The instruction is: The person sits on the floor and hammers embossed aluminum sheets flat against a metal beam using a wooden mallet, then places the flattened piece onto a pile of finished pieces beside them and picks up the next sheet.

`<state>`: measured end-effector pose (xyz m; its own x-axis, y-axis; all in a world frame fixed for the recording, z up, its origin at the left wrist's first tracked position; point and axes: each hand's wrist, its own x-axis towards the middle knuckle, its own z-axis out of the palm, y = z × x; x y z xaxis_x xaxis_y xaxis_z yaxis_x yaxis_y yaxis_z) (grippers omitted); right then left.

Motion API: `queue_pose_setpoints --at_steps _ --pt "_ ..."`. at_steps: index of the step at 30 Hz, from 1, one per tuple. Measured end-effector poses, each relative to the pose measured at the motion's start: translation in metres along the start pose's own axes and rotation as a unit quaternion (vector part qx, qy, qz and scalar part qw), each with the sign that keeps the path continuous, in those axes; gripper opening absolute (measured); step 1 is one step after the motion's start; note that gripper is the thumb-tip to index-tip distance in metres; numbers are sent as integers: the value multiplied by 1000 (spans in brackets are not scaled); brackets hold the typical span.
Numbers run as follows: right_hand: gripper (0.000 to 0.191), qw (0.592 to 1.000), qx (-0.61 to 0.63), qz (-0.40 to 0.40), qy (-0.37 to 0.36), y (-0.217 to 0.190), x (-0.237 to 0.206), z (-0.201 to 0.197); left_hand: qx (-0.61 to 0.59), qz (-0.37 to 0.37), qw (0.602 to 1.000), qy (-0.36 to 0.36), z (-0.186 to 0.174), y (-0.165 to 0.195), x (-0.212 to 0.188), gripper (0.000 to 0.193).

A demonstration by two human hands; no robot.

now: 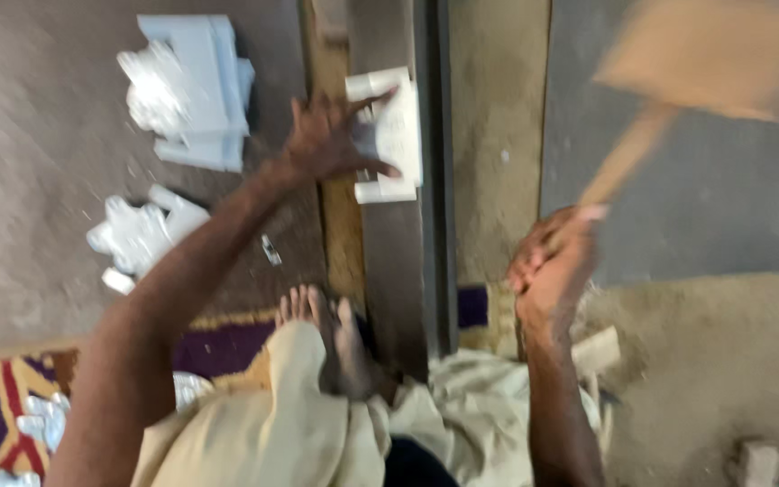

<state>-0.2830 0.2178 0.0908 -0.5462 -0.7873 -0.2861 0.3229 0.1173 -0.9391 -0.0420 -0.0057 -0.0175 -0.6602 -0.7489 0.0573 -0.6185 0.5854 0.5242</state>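
Note:
My left hand (326,140) reaches forward with fingers spread and rests on a white moulded block (394,135) that lies on a grey metal beam (398,261). My right hand (556,261) is closed around the handle of a wooden mallet (705,59), whose broad head is raised at the upper right and blurred by motion. My bare foot (331,338) sits beside the beam, with pale cloth over my legs.
Two more white moulded pieces (196,86) (142,236) lie on the grey floor at left. A patterned purple mat (2,406) lies at lower left with several shiny pieces on it. A dark slab (705,207) and sandy ground lie at right.

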Motion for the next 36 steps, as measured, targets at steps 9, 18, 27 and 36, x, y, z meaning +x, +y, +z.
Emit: queue_pose_setpoints --at_steps 9,18,27,36 --pt "58 969 -218 114 -25 30 -31 -34 28 -25 999 -19 -9 2 -2 131" --pt "53 933 -302 189 -48 42 -49 -44 -1 -27 1000 -8 -2 1 -1 131" --pt "51 995 -26 67 75 36 -26 -31 -24 -60 996 -53 -7 8 -2 131" --pt "41 996 -15 92 -1 56 13 1 -11 -94 992 -86 -14 7 -2 133"
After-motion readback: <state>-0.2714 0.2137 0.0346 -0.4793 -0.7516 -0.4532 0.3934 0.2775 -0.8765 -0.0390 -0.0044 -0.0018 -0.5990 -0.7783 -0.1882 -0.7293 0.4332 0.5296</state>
